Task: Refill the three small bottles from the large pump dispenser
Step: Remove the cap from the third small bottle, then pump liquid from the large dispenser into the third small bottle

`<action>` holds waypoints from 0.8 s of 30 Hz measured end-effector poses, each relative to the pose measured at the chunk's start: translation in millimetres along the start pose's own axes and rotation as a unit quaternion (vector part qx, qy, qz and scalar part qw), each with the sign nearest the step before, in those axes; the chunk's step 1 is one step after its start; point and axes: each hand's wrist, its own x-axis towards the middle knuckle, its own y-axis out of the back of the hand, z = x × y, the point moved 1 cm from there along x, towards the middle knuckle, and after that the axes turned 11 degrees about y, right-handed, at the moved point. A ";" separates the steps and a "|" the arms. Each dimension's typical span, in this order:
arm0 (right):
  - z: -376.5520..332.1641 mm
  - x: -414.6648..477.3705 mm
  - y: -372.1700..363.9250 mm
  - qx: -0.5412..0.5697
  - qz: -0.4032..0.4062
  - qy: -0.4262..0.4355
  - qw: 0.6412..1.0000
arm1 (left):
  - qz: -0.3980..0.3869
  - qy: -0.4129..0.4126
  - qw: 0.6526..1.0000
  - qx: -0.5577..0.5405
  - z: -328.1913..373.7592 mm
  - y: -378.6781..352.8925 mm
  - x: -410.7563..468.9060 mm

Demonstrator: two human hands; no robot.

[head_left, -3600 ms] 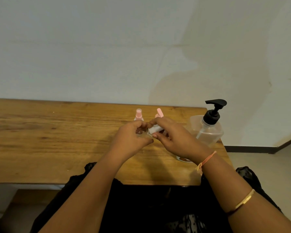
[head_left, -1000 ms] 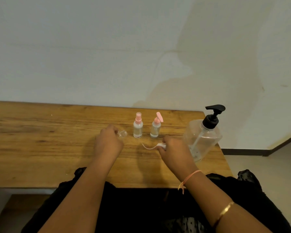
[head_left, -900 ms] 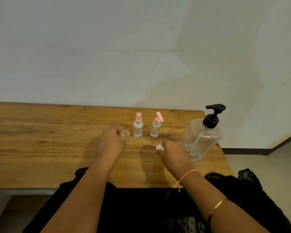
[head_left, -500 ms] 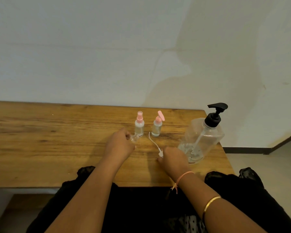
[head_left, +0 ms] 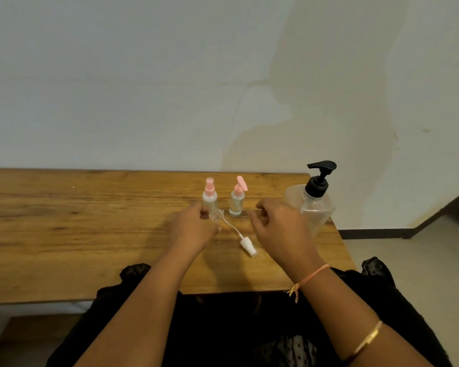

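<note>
Currently the uncapped small bottle [head_left: 215,215] is pinched between the thumb and fingertips of the left hand [head_left: 194,229], low over the wooden table [head_left: 64,234]. Whether its base is rested there, or how it is tilted, cannot be made out through the clear plastic. The right hand [head_left: 278,229] is held empty, with its fingers loosely curled.

Between the two hands the white spray head [head_left: 248,246] is laid on its side, and its thin dip tube [head_left: 231,226] is run toward 11 o'clock, nearly to the held bottle. Just beyond the grip at 12 o'clock the pink-topped spray bottle [head_left: 210,197] is stood upright. The pink flip-cap bottle [head_left: 237,201] is set at 1 o'clock with its lid raised.

The large pump dispenser [head_left: 316,205] is found upright between 2 and 3 o'clock from the grip, behind the right hand, which is the nearer of the two to its black pump head [head_left: 321,168]. The open bottle would probably have to be carried rightward to the spout, past the flip-cap bottle.
</note>
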 end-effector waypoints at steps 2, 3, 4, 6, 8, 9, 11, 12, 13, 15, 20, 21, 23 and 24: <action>1.2 -1.4 17.6 0.024 0.087 0.059 0.994 | 0.008 -0.032 0.999 -0.024 6.0 -2.4 -5.7; 3.3 -1.6 24.4 0.023 0.133 0.087 0.987 | 0.008 -0.052 0.998 -0.047 9.4 -4.1 -8.5; 5.7 -1.7 31.0 0.023 0.177 0.107 0.978 | 0.006 -0.071 0.995 -0.071 12.9 -6.1 -11.3; 11.8 -0.5 40.5 0.035 0.250 0.124 0.960 | 0.001 -0.109 0.988 -0.108 21.9 -8.3 -18.1; 17.5 1.9 49.7 0.056 0.316 0.121 0.939 | -0.006 -0.145 0.980 -0.134 32.3 -10.3 -27.0; 20.7 3.9 54.1 0.074 0.348 0.111 0.928 | -0.008 -0.164 0.975 -0.147 36.8 -12.2 -29.9; 26.2 9.0 62.0 0.126 0.396 0.079 0.906 | -0.012 -0.199 0.965 -0.169 43.7 -15.7 -34.0; 29.0 12.6 65.5 0.155 0.412 0.060 0.896 | -0.017 -0.211 0.961 -0.178 46.9 -18.0 -35.5; 31.2 16.7 68.8 0.179 0.423 0.044 0.887 | -0.026 -0.219 0.957 -0.189 49.6 -19.7 -36.7; 38.1 27.3 75.5 0.195 0.430 0.005 0.882 | -0.047 -0.220 0.951 -0.214 56.9 -22.5 -37.8; 66.0 59.6 83.4 0.255 0.253 -0.177 0.916 | -0.064 -0.225 0.944 -0.234 78.3 -24.4 -36.2; 69.9 64.5 83.3 0.271 0.210 -0.197 0.919 | -0.066 -0.227 0.945 -0.226 81.8 -25.3 -35.8; 75.5 74.3 83.1 0.281 0.148 -0.219 0.923 | -0.070 -0.235 0.944 -0.218 87.3 -28.9 -33.1; 77.1 79.0 82.4 0.281 0.123 -0.226 0.925 | -0.073 -0.239 0.943 -0.219 89.1 -31.1 -31.3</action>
